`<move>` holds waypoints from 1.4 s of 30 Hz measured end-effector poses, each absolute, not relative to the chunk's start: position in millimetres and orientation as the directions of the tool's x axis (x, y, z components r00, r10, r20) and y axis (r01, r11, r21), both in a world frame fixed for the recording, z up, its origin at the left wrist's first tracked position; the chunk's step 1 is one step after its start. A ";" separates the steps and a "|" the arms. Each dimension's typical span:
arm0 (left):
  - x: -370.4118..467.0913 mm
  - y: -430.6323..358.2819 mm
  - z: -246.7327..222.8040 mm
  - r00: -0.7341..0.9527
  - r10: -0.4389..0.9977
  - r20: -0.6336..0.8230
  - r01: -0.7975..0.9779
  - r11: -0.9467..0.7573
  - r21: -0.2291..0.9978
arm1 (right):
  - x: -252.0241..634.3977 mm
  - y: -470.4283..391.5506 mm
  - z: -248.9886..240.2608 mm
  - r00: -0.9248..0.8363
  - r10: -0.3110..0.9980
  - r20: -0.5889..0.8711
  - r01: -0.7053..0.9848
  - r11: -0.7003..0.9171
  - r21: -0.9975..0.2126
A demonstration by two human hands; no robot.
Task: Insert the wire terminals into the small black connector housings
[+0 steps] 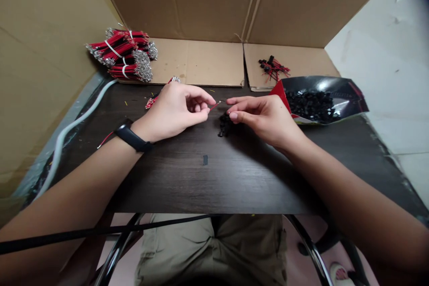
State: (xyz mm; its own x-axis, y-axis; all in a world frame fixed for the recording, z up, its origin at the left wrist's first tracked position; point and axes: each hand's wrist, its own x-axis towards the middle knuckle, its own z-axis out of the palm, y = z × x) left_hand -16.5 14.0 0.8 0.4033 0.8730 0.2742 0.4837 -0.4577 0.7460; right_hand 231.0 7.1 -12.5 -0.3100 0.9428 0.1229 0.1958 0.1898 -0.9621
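My left hand (179,109) is closed in a pinch on a thin red wire (214,106). A small metal terminal shows at the wire's tip, pointing toward my right hand. My right hand (259,116) hovers just across from it, index finger stretched near the wire tip. Its thumb is bent in toward the other fingers; whatever sits between them is too small to make out. Under these fingertips lies a little heap of black plastic connector housings (224,126). Partly hidden behind my left hand is a loose bunch of red and black wires (151,100).
Tied bundles of red and black wires (125,56) lie on cardboard at the back left. Wires with black connectors (274,69) rest at the back right. An open bag (348,94) of black housings stands right. A small dark piece (205,160) lies in front.
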 end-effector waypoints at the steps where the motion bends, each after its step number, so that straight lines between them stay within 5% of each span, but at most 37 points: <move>1: -12.0 10.9 1.6 0.388 0.882 0.268 0.419 -0.428 0.801 | 229.2 5.7 -12.4 -0.312 0.940 0.139 0.195 0.207 -0.959; 9: 4.4 4.3 -5.4 0.272 0.922 0.276 0.370 -0.365 0.854 | 208.2 -7.6 -17.8 -0.247 0.968 0.031 -0.034 0.024 -0.999; 13: -15.1 12.3 -0.8 0.417 0.849 0.326 0.568 -0.523 0.636 | 216.7 -2.3 -13.9 -0.129 0.985 0.116 -0.048 0.110 -0.993; 17: -25.1 11.7 1.7 0.704 0.682 0.196 0.590 -0.716 0.372 | 222.5 2.0 -10.4 -0.083 0.988 0.133 -0.059 0.128 -0.990; 25: -17.8 8.5 -4.9 0.743 0.659 0.117 0.616 -0.741 0.267 | 220.0 4.0 -17.5 -0.120 0.991 0.063 -0.017 0.062 -0.998; 33: -20.6 13.6 -2.7 0.449 0.852 0.269 0.562 -0.503 0.657 | 220.8 5.1 -19.2 -0.118 0.990 0.083 -0.015 0.081 -0.997; 37: -13.0 12.0 0.0 0.359 0.918 0.170 0.411 -0.319 0.854 | 219.9 5.1 -20.3 -0.131 0.986 0.098 -0.052 0.092 -0.994; 42: -5.7 6.5 3.5 0.398 0.917 0.022 0.334 -0.167 0.928 | 219.5 4.1 -18.6 -0.076 0.989 0.123 -0.079 0.117 -0.990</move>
